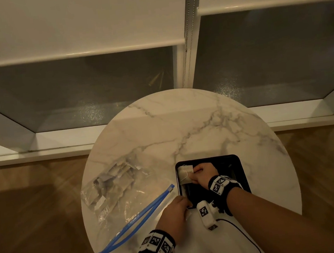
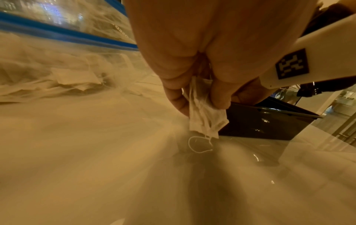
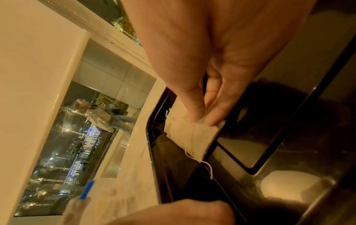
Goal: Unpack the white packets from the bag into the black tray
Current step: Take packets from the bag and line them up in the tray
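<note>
A clear zip bag (image 1: 120, 196) with a blue seal lies open on the left of the marble table, with several white packets (image 1: 115, 178) inside. The black tray (image 1: 241, 172) sits to its right. My right hand (image 1: 196, 176) pinches a white packet (image 1: 185, 174) over the tray's far left corner; the right wrist view shows that packet (image 3: 190, 134) between thumb and fingers, its string hanging. My left hand (image 1: 181, 204) is at the tray's near left corner, between bag mouth and tray. In the left wrist view it grips a crumpled white packet (image 2: 204, 118) just above the table.
The round marble table (image 1: 183, 128) stands on a wooden floor before a window with blinds. A white marker block (image 1: 206, 215) on my right wrist hangs near the left hand. A black cable (image 1: 245, 234) runs across the table's near edge.
</note>
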Demonstrator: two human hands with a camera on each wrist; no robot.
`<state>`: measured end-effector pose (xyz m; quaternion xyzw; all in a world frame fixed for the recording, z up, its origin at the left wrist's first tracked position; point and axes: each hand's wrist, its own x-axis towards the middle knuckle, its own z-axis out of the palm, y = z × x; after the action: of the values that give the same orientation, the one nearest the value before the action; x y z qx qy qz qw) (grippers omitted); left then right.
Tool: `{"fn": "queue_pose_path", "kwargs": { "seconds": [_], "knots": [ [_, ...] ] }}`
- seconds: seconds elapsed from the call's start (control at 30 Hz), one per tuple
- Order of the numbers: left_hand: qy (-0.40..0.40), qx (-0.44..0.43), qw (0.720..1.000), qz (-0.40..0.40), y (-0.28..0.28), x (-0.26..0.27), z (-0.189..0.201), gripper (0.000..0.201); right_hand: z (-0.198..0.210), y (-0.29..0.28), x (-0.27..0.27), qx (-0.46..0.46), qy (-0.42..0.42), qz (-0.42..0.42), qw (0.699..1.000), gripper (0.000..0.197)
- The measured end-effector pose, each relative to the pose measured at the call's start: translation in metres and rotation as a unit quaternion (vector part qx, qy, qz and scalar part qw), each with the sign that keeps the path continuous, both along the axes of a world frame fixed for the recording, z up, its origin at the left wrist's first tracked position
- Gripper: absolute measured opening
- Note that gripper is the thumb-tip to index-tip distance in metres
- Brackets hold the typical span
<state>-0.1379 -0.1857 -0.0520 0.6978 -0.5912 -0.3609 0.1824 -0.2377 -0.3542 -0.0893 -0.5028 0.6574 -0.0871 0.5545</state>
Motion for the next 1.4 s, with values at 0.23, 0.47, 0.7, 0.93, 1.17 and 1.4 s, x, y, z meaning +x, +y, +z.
{"fn": "queue_pose_path", "kwargs": {
  "seconds": [0.23,0.47,0.7,0.93,1.17,1.4],
  "knots": [
    [0.005,-0.008,1.000,0.003,0.001,-0.002,0.007,0.025,-0.013,-0.002,-0.005,-0.008,0.011,-0.006,1.000,0.019],
    [-0.005,-0.023,1.000,0.021,0.004,-0.002,0.016,0.027,-0.027,-0.009,-0.016,-0.004,0.005,0.014,1.000,0.023],
    [0.014,-0.026,0.998,0.055,0.011,0.001,0.033,0.026,0.025,-0.003,-0.016,0.005,-0.023,-0.007,1.000,0.024],
    [0.209,-0.025,0.937,0.279,0.012,-0.006,0.062,0.012,0.075,0.007,-0.026,0.044,-0.119,-0.075,0.989,0.003],
    [0.429,0.003,0.798,0.423,0.002,-0.016,0.070,0.019,0.119,0.049,-0.041,0.100,-0.196,0.069,0.973,0.017],
    [0.427,-0.006,0.799,0.424,0.003,-0.019,0.064,0.011,0.124,0.074,-0.051,0.096,-0.223,0.094,0.965,0.014]
  ]
}}
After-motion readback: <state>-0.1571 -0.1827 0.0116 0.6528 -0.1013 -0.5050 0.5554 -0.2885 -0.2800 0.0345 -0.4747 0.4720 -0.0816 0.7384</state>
